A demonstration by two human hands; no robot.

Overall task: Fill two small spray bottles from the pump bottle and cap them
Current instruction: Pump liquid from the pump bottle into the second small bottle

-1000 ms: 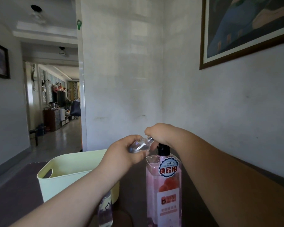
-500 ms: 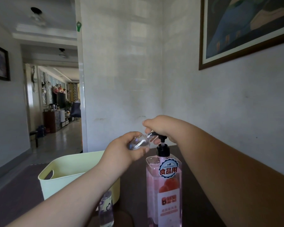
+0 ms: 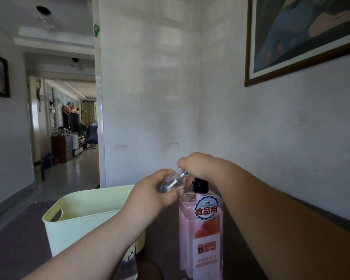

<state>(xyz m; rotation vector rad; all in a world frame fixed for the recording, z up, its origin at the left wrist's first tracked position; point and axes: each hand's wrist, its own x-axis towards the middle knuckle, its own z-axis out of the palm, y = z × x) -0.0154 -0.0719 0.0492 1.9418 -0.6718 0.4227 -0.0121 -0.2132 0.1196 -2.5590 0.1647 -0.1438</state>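
A second little bottle stands nearest, by the left forearm. On the upright pump bottle, the right hand curls over the pump head: slow, short presses would likely avoid spills. The left hand grips the small spray bottle, tilted with its neck at the spout under the right hand. A basket sits behind.
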